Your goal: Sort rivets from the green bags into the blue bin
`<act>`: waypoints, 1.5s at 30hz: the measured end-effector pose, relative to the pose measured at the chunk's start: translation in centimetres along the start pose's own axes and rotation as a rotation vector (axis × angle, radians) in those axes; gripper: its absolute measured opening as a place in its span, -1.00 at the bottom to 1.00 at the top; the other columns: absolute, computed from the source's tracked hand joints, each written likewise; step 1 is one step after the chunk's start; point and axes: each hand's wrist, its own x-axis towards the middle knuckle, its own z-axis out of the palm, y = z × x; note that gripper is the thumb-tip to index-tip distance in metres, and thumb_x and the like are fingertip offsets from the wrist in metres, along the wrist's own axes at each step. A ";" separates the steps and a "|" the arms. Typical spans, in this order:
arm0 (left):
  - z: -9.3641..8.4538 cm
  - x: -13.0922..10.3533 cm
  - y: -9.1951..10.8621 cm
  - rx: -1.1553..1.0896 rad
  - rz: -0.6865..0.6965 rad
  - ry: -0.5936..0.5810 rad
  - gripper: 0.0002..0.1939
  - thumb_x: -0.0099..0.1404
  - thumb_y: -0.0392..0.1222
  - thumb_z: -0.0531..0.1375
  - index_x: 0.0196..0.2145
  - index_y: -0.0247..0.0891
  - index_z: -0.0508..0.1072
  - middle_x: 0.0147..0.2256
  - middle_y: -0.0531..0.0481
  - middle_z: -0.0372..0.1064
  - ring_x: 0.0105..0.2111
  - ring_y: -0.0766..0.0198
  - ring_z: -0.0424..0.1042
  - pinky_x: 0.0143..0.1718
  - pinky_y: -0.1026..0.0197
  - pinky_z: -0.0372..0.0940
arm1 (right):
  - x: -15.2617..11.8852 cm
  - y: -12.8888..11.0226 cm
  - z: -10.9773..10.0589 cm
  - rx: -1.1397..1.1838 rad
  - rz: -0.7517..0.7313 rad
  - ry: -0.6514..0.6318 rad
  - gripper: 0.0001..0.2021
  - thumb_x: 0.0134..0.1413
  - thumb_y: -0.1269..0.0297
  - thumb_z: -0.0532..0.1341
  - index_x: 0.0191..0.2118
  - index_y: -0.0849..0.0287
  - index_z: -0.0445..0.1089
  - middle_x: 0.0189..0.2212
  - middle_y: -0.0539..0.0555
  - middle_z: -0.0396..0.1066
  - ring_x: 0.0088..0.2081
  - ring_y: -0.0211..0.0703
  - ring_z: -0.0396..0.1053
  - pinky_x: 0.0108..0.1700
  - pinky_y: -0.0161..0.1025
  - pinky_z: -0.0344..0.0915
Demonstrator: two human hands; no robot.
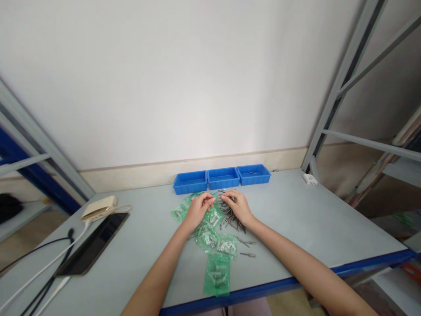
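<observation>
My left hand (200, 209) is closed in a pinch above green plastic bags; what its fingertips hold is too small to name. Facing it, my right hand (237, 205) pinches too, beside a pile of metal rivets (234, 221), its fingertips almost meeting those of the left. Small pale parts fill several green bags, among them one at the front edge (217, 274) and another just behind it (226, 245). A few loose rivets (247, 254) lie right of the bags.
Three blue trays (222, 177) stand in a row near the wall. On the left are a dark tablet (94, 241), cables and a cream box (99, 208). A white item (309, 179) sits back right. Metal frames (338, 92) rise at both sides.
</observation>
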 end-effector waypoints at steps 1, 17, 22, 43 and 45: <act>-0.1 -0.1 0.0 0.033 0.015 0.004 -0.74 0.23 -0.03 0.05 -0.44 -0.27 0.37 -0.55 0.07 0.31 -0.54 0.32 0.27 -0.45 0.30 0.16 | 0.0 -0.1 -0.2 -0.051 -0.023 -0.009 -0.76 0.12 0.14 0.12 -0.37 0.16 0.45 -0.36 0.08 0.45 -0.27 -0.13 0.30 -0.16 -0.21 0.17; -0.2 -0.4 1.5 0.185 0.061 -0.116 -0.75 0.19 -0.04 0.09 -0.47 -0.27 0.38 -0.51 0.04 0.33 -0.48 0.28 0.26 -0.43 0.29 0.09 | 0.0 0.1 -0.4 -0.084 0.088 -0.212 -0.71 0.05 0.28 0.02 -0.65 0.18 0.09 -0.69 -0.10 0.07 -0.57 -0.31 0.06 -0.48 -0.36 -0.06; -0.1 -0.5 1.8 0.160 0.067 -0.074 -0.70 0.21 -0.02 0.09 -0.53 -0.28 0.35 -0.55 0.06 0.29 -0.51 0.30 0.24 -0.43 0.30 0.09 | 0.2 1.1 -0.2 0.117 0.111 -0.230 -0.73 -0.02 0.33 -0.03 -0.68 0.16 -0.04 -0.69 -0.11 -0.07 -0.58 -0.33 -0.04 -0.51 -0.36 -0.08; 0.6 -0.7 1.9 0.078 0.040 0.090 -0.59 0.27 0.03 -0.01 -0.63 -0.25 0.20 -0.69 0.12 0.15 -0.61 0.36 0.18 -0.48 0.31 0.10 | -0.2 -0.1 -0.6 0.244 0.052 -0.335 -0.55 0.17 0.09 -0.05 -0.68 0.19 0.06 -0.69 -0.09 0.01 -0.57 -0.33 0.02 -0.45 -0.34 0.00; 0.7 -0.6 1.8 0.065 0.038 0.100 -0.61 0.27 0.01 0.00 -0.61 -0.26 0.22 -0.68 0.13 0.15 -0.62 0.37 0.18 -0.50 0.32 0.09 | -0.2 -0.1 -0.5 0.255 0.057 -0.324 -0.58 0.16 0.09 -0.02 -0.65 0.19 0.13 -0.68 -0.09 0.04 -0.57 -0.32 0.03 -0.46 -0.35 0.00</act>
